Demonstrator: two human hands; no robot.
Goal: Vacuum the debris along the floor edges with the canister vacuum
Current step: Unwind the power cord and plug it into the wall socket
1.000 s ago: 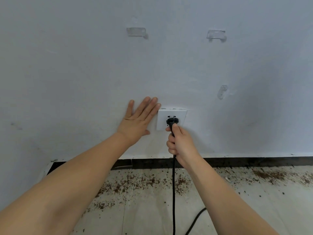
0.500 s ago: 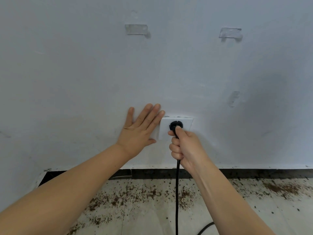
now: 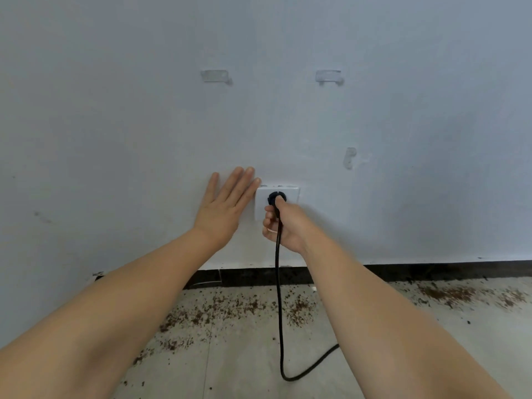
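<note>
The left hand (image 3: 223, 208) lies flat on the white wall (image 3: 115, 125), fingers spread out straight, with the fingertips just touching the edge of the white socket (image 3: 290, 194). The right hand (image 3: 288, 226) is curled around the black cord (image 3: 278, 298), and its thumb presses on the black plug (image 3: 272, 197), which sits in the socket. The cord hangs down and bends across the floor (image 3: 244, 364). Brown crumbs (image 3: 236, 309) lie scattered along the bottom of the wall. The vacuum itself is out of sight.
</note>
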